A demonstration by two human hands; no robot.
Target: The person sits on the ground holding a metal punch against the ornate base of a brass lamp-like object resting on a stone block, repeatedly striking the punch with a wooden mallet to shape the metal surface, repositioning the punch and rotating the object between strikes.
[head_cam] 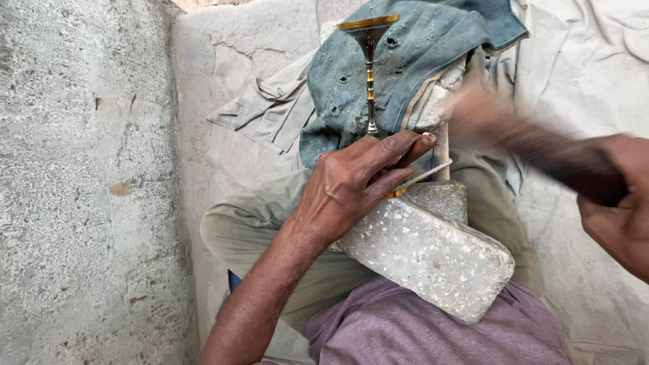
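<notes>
Concrete floor; block [433, 253] under hands [348, 186]

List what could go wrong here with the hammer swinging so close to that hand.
1. The hammer in the right hand is motion-blurred close to the left hand; a miss could hit the fingers pinching the thin metal piece.
2. The stone block rests tilted on the lap, so a blow might shift it.
3. The upright brass stem stands near the strike and could tip.
</notes>
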